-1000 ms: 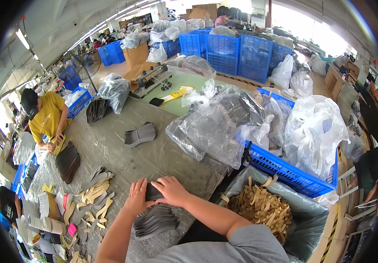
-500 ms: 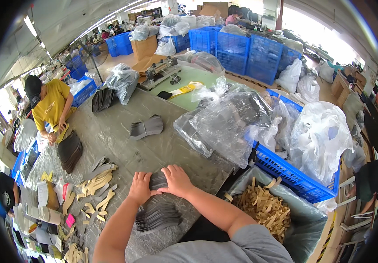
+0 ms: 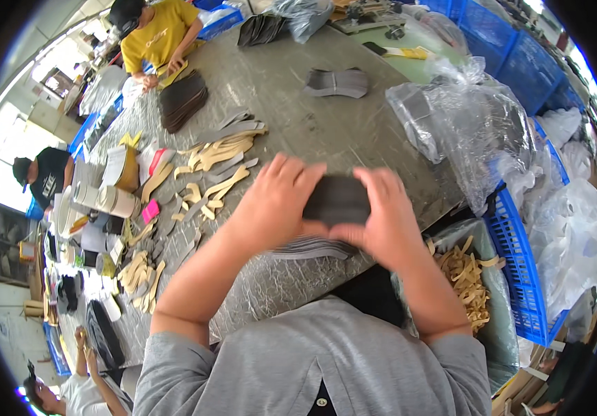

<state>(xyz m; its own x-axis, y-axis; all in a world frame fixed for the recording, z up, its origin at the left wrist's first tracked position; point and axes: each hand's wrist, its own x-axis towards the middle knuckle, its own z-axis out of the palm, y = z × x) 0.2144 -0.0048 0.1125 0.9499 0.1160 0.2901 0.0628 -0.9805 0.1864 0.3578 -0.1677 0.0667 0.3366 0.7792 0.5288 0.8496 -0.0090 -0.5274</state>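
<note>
Between my two hands is a stack of dark grey strips [image 3: 338, 200], its long sides level with me. My left hand [image 3: 281, 197] grips its left end and my right hand [image 3: 383, 208] its right end, thumbs along the near edge. The right hand is slightly blurred. Just nearer to me, partly hidden by my hands, a fanned pile of grey strips [image 3: 312, 247] lies on the table [image 3: 281, 76]. Farther off rests a grey bundle [image 3: 336, 82] with a thin band round its middle.
Loose tan and grey strips [image 3: 218, 154] lie to the left. A plastic-lined bin of tan scraps [image 3: 461, 277] and a blue crate [image 3: 516, 260] stand at right, near clear bags [image 3: 475, 128]. Across the table, a person in yellow [image 3: 160, 41] works beside a dark stack [image 3: 184, 100].
My hands have raised the stack off the table toward me, and its dark upper face now shows. The view has swung left and down, bringing more of the left side in.
</note>
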